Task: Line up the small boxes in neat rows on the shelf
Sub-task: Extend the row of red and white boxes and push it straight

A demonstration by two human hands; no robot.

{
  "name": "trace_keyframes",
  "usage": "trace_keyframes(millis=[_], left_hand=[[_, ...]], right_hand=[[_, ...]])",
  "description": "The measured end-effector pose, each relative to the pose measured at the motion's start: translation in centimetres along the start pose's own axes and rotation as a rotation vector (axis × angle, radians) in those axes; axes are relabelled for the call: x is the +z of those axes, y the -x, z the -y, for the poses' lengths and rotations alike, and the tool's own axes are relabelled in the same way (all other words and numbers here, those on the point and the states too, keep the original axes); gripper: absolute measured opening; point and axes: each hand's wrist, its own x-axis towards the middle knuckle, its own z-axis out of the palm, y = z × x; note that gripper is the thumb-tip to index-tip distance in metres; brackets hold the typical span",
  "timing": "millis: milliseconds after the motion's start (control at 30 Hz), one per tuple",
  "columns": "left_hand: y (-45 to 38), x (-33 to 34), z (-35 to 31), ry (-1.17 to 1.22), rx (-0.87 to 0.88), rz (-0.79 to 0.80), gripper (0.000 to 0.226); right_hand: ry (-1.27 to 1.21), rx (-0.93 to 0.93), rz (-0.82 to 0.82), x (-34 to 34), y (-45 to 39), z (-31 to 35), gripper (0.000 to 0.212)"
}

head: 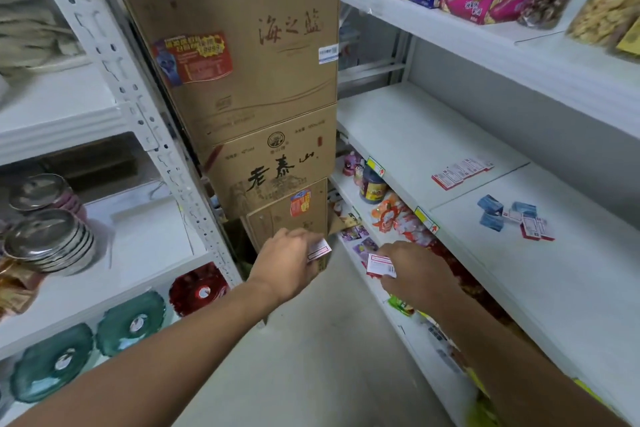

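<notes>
Head view shows my left hand and right hand each pinching a small box, light stiff card best held by its edges, low beside the shelf.

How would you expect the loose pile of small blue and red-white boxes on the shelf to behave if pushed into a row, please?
The loose pile looks like flat little cartons, so they should probably slide easily on the smooth white shelf rather than roll. They seem light: each hand, left hand and right hand, holds one easily. Pushed together, they may skew or overlap.
</notes>
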Motion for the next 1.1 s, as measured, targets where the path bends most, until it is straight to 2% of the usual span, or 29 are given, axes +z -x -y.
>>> trace_keyframes(millis=[233, 467, 667, 800, 967, 1100], left_hand=[[-3.3, 0.0, -0.6, -0.017, -0.010, 0.009, 0.057], [-8.2, -1.4, -0.5, -0.065, -0.071, 0.016, 0.058], [-11.6, -0.4, -0.7, -0.060, -0.082, 0.044, 0.058], [-13.9, 0.2, -0.7, -0.045, -0.032, 0.078, 0.055], [-17.9, 1.0, 0.2, -0.015, 0.068, 0.116, 0.040], [-21.7, 0.9, 1.3, 0.087, 0.083, 0.085, 0.047]], right_hand=[[-0.008, -0.012, 0.018, -1.0, -3.0, -1.8, 0.040], [-0.005, -0.080, -0.046, -2.2, -8.2, -2.7, 0.036], [-0.024, -0.105, -0.011, -2.4, -11.6, -4.1, 0.036], [-0.041, -0.061, 0.011, -2.0, -13.1, -5.0, 0.037], [-0.045, 0.044, -0.022, -1.2, -14.5, -5.7, 0.045], [-0.078, 0.180, -0.029, -1.1, -15.1, -6.0, 0.049]])
